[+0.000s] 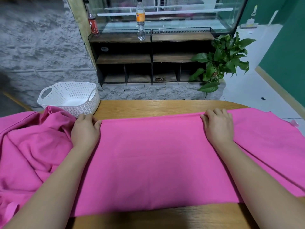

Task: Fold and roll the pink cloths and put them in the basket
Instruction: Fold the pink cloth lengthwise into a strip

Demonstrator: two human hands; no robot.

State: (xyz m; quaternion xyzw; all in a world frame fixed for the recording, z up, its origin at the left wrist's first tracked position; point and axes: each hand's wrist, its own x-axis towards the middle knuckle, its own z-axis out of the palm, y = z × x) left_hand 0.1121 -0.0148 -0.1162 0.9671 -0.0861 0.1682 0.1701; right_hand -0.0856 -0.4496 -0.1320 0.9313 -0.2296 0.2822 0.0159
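Observation:
A folded pink cloth (153, 162) lies flat across the wooden table (148, 108), its far fold edge running left to right. My left hand (85, 129) rests on the cloth's far left corner, fingers curled over the fold. My right hand (217, 126) presses the far right corner in the same way. More pink cloth (31, 146) lies crumpled at the left, and another flat layer (267, 138) spreads out to the right. A white perforated basket (69, 96) stands empty at the table's far left corner, just beyond my left hand.
Behind the table stands a dark shelf unit (151, 58) with two bottles (140, 19) on top. A potted green plant (221, 63) sits at its right. A grey stone wall is at the left, tiled floor at the right.

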